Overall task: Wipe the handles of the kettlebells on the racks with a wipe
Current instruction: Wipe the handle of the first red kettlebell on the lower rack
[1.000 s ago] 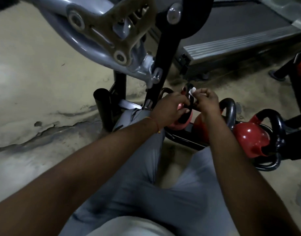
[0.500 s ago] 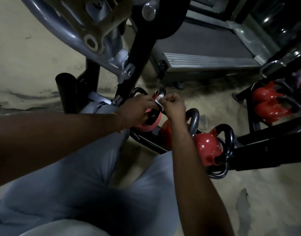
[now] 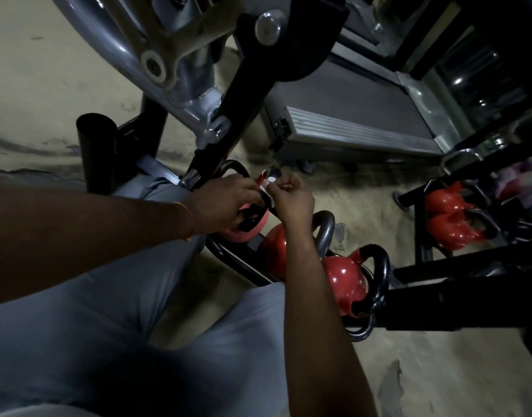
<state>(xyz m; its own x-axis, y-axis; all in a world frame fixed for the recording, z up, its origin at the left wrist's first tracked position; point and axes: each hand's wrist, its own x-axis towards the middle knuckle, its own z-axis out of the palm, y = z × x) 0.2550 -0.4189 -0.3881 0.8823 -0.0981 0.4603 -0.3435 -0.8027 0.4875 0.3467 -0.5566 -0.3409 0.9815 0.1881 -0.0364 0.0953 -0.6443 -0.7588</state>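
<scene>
Three kettlebells sit in a row on a low black rack (image 3: 237,263): a pink one (image 3: 243,234), a red one (image 3: 273,251) and another red one (image 3: 344,281) with a black handle (image 3: 382,272). My left hand (image 3: 225,203) is wrapped around the pink kettlebell's black handle. My right hand (image 3: 292,197) pinches a small white wipe (image 3: 269,183) against the top of that handle. The handle is mostly hidden under both hands.
A grey machine frame (image 3: 168,55) hangs overhead at the top left, with a black post (image 3: 96,155) beside it. A treadmill (image 3: 364,115) lies beyond. A second black rack with red kettlebells (image 3: 448,218) stands at right. My grey trouser legs (image 3: 108,326) fill the foreground.
The view has swung to the right and now shows the second rack. Both hands have stayed on the pink kettlebell's handle, the right one still working the wipe there.
</scene>
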